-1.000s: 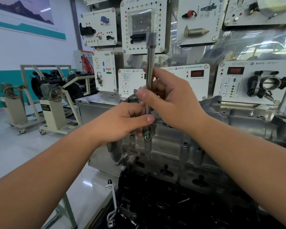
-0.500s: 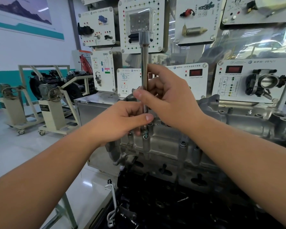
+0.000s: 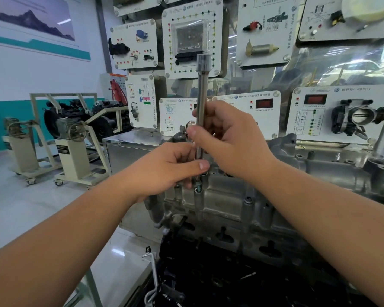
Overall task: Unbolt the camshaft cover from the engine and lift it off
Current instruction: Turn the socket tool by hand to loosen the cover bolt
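Little has shifted in the past second: both hands and the extension bar sit as before, only the view drifting slightly. Largest first, the cover (image 3: 242, 196) stretches across the engine, its long axis running left to right beneath and beyond both hands. Upright over its left end stands the bar (image 3: 201, 103), right hand (image 3: 228, 140) closed round its middle, left hand (image 3: 171, 171) pinching it lower down. Straight below the fingers (image 3: 201, 166), a bolt (image 3: 198, 187) sits in its boss, nearer the left hand.

Glossy pale floor (image 3: 20, 209) with wheeled engine stands (image 3: 75, 160) and steel cabinet (image 3: 129, 156).
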The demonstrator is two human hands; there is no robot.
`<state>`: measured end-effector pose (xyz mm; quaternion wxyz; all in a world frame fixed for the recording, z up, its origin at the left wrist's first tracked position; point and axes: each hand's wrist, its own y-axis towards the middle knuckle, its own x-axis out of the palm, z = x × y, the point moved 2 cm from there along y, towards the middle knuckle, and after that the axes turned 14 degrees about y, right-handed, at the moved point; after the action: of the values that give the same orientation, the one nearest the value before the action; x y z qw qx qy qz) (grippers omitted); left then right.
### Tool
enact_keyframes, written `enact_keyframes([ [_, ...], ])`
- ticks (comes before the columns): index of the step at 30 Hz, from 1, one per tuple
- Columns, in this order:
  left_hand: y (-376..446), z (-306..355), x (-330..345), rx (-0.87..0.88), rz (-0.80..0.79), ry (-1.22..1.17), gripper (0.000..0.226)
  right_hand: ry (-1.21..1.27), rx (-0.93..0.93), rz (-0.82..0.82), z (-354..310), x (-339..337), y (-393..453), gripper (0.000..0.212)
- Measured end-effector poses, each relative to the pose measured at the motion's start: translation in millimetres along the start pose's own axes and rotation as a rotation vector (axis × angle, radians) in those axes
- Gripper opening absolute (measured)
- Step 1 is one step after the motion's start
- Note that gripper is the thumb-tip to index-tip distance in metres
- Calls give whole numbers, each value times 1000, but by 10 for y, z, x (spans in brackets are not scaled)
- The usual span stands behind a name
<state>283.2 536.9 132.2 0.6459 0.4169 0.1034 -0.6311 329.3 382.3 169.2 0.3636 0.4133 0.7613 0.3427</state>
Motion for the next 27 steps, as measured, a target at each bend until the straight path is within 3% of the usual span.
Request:
enact_keyframes([
  [3,-1,9,23,-16,-16,-49,46,51,47,-21,-3,11,5,11],
  [6,-16,-15,0,-11,-29,-50,60,72,50,-53,-10,24,-11,16],
  [14,0,36,-4,-1,8,-20,70,-16,-42,21,-11,38,-16,24],
  [17,-21,45,6,-8,-21,0,66,-42,-34,3,-1,45,-13,32],
  [22,-52,24,-3,5,-59,17,62,-19,-49,-68,3,71,-18,28],
  [27,-28,48,-18,-16,3,24,68,27,-21,-68,-2,56,-12,40],
])
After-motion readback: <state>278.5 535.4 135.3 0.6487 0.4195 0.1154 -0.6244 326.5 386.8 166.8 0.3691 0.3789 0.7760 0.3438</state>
